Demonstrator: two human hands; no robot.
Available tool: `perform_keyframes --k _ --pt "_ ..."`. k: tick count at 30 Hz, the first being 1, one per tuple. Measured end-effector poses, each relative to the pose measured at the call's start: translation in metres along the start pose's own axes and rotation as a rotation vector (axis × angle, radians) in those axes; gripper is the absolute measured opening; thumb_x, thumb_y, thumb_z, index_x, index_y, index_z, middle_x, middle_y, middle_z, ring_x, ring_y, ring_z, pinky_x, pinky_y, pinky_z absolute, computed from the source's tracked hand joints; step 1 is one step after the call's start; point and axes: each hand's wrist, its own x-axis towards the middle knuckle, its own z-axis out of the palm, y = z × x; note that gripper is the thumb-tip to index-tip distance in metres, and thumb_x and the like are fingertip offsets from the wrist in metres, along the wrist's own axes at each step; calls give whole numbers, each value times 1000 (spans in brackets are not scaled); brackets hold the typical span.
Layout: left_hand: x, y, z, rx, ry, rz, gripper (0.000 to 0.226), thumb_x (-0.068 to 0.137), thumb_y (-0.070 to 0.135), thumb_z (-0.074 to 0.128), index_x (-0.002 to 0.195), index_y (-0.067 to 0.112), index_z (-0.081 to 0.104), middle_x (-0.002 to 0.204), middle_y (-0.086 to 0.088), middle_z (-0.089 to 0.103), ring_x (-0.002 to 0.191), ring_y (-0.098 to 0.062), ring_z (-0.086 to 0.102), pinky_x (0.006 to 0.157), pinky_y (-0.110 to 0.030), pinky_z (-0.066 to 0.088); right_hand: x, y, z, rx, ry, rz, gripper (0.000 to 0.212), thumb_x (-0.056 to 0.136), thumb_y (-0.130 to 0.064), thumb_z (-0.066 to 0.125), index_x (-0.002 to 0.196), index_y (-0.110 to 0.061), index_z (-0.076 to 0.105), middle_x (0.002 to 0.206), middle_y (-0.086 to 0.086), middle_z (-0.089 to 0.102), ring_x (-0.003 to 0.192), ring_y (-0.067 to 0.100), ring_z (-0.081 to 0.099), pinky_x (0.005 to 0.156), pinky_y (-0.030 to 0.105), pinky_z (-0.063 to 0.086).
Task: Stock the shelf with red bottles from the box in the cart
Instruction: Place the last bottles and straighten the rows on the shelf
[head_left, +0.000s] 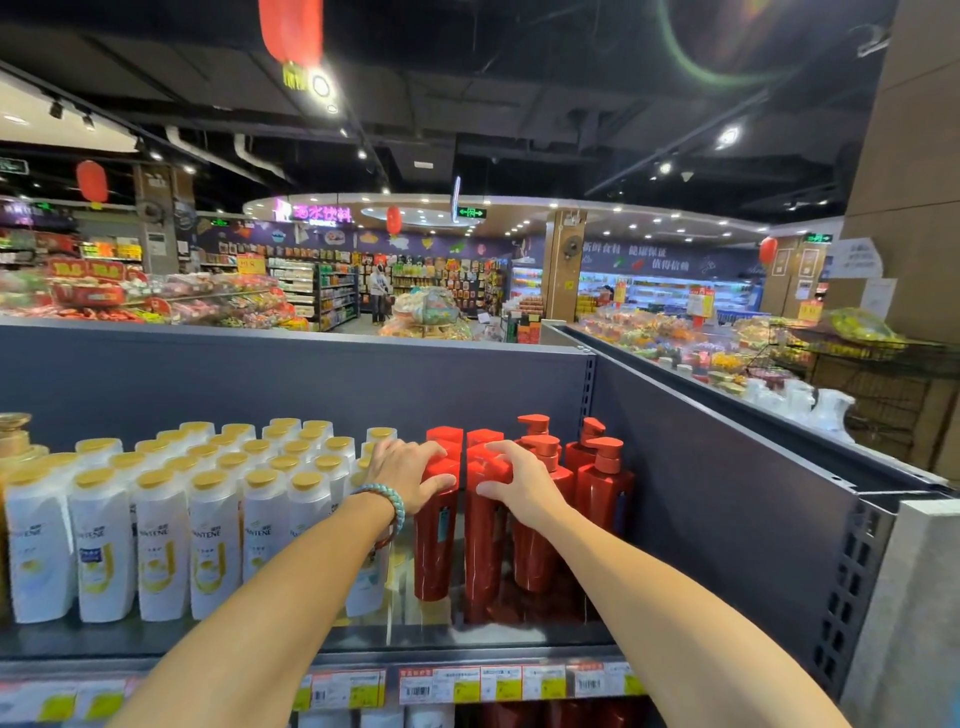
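Several red bottles stand on the top shelf (467, 636) near its right end. My left hand (410, 475) wraps the cap of the front left red bottle (435, 545). My right hand (524, 486) grips the top of the red bottle (480, 561) beside it. Both bottles stand upright on the shelf. Behind and to the right stand red pump bottles (602, 483). The box and the cart are out of view.
White bottles with gold caps (156, 535) fill the shelf to the left, close against my left wrist. A grey back panel (311, 384) and side panel (727, 499) close the shelf. Price tags (498, 683) line its front edge.
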Motion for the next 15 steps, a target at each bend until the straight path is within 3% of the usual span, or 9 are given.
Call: perform_keyframes --k 9,13,15 --pt "-5 1 -5 53 53 20 57 82 71 44 122 32 55 113 3 63 113 -20 51 102 -37 27 -2 -1 -8 20 27 -2 64 86 -28 78 142 -22 49 141 3 55 128 21 54 103 33 46" --pt "2 2 -9 13 244 117 73 71 79 27 114 31 62 104 4 67 105 -21 57 98 -36 29 -7 -3 -27 26 79 -61 53 81 -21 82 130 -17 61 127 6 64 117 19 60 105 36 48" --pt "11 11 -16 -14 321 160 70 73 77 30 113 30 63 106 4 67 105 -21 57 99 -37 28 -8 -4 -47 34 138 -78 47 80 -17 83 124 -14 65 117 6 67 107 17 63 95 32 51"
